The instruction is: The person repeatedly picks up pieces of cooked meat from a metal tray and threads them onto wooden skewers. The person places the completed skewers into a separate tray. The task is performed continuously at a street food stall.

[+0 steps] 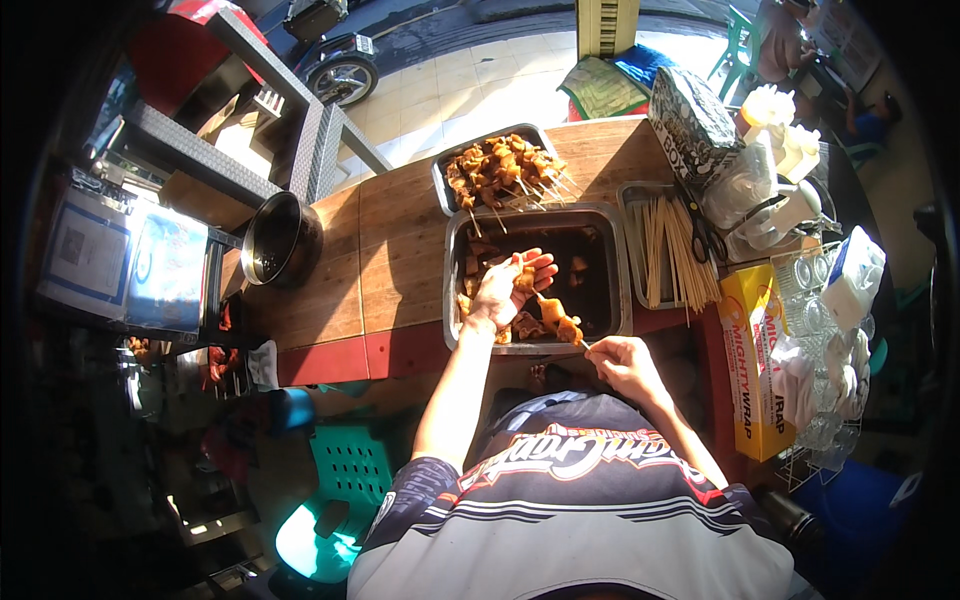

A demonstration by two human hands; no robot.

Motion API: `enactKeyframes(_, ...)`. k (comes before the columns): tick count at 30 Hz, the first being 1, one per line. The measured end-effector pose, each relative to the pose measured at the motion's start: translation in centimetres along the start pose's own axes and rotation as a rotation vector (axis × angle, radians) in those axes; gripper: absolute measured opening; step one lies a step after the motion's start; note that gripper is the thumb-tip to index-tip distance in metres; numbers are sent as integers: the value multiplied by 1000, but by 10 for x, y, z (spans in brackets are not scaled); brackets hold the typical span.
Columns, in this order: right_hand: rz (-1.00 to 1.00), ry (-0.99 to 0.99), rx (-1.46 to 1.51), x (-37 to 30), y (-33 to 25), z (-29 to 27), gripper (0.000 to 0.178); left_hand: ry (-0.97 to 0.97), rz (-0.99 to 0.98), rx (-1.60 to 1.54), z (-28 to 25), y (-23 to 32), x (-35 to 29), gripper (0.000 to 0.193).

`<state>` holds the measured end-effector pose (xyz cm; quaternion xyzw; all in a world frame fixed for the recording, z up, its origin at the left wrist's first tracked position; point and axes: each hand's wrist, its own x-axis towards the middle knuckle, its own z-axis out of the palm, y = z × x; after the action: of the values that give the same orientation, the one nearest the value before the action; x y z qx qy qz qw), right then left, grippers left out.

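Observation:
A marinade tray point(619, 322), metal and deep, holds loose meat pieces in dark liquid. Above its near side my left hand point(498, 298) is palm up, fingers partly extended, with a piece of meat point(525, 280) held against them at the skewer's far end. Closed round the near end of that meat skewer point(556, 316) is my right hand point(626, 366), just outside the tray's near right corner. Several brown, glistening pieces are threaded along the stick. Beyond the tray, a second metal tray point(441, 188) is heaped with finished meat skewers point(503, 168), their sticks pointing out.
Bare bamboo skewers point(668, 250) lie in a shallow tray on the right, beside black-handled scissors point(703, 225). A dark pot point(282, 238) stands at the wooden table's point(400, 240) left end. A yellow wrap box point(757, 360) and a wire rack point(800, 470) with glasses are at right.

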<state>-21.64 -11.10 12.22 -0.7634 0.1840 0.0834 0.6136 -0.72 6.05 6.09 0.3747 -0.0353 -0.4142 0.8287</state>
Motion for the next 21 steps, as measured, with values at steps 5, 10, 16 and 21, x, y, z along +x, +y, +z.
enactKeyframes(5,45,-2,17,2,-7,2,13,-21,-25,-11,15,-7,-2,44)
enactKeyframes(10,92,2,52,3,-7,3,12,-22,-39,-12,28,-10,-6,48)
enactKeyframes(16,49,14,183,7,4,-1,11,239,-29,216,19,-5,2,78)
enactKeyframes(21,52,60,241,7,13,-14,10,76,34,1406,-14,5,-10,21)
